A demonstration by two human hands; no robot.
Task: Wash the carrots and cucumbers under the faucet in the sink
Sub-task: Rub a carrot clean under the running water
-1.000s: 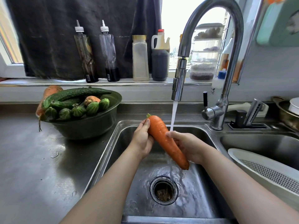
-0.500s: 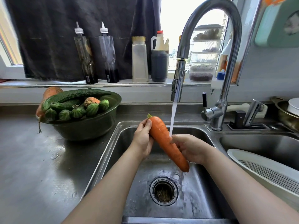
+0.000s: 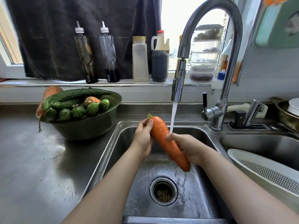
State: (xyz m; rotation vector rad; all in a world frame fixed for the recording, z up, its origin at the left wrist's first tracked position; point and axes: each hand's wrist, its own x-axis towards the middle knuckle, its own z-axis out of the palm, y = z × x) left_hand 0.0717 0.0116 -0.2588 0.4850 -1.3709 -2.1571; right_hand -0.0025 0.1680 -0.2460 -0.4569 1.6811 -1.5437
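Carrot (image 3: 168, 143) held over the sink (image 3: 113, 143), that is what I have in both hands right now. My left hand (image 3: 143, 139) is closed around the thick leafy end, far and left; my right hand (image 3: 191, 147) wraps the middle, near and right, thumb on top. The long axis runs diagonally, crown pointing far-left and up, tip pointing near-right and down toward the drain (image 3: 163, 190). Water from the faucet (image 3: 178, 81) lands just at my right thumb, on the carrot's far-right flank. I judge the next rub should roll it about that axis. More carrots and cucumbers wait in the green bowl (image 3: 90, 126) at left.
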